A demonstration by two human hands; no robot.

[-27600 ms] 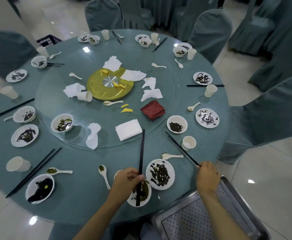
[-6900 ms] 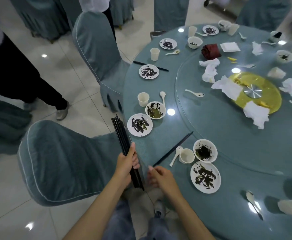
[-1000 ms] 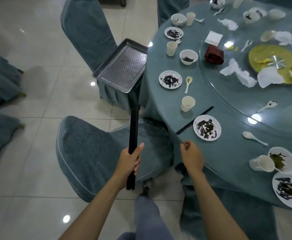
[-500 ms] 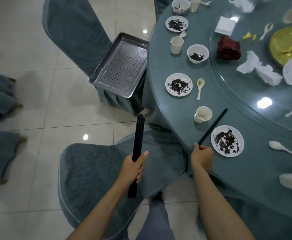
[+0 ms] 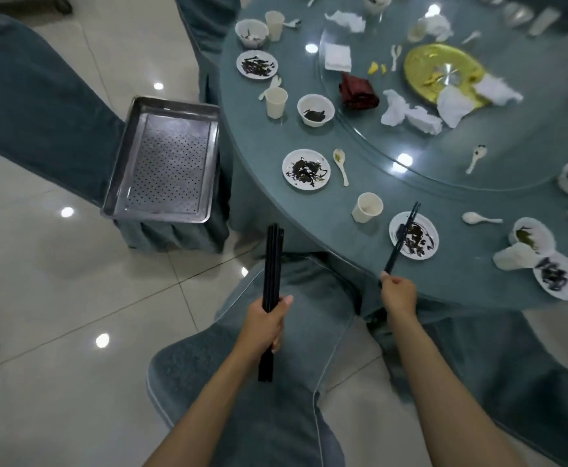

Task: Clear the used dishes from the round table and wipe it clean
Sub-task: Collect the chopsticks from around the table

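pair of chopsticks: black and thin, held by the near end. The long way runs on a slant, from the bench edge up and a bit right, toward the middle of the bench.
far tips: over a dirty white plate; I cannot tell if they touch it.
right hand: its grip pinches the near end of the pair, just off the bench edge.
bundle of chopsticks: many black sticks packed together. The long way runs almost straight up the picture, pointing away from the person. Short ends stick out under the hand.
left hand: its grip is wrapped round the bundle, thumb up the side, above a near chair.
bench: round, with a blue-green cloth, dirty plates, bowls, spoons and crumpled napkins.
paper cup: stands just left of the plate.
tray: shiny metal with small holes, on a far chair right beside the bench.
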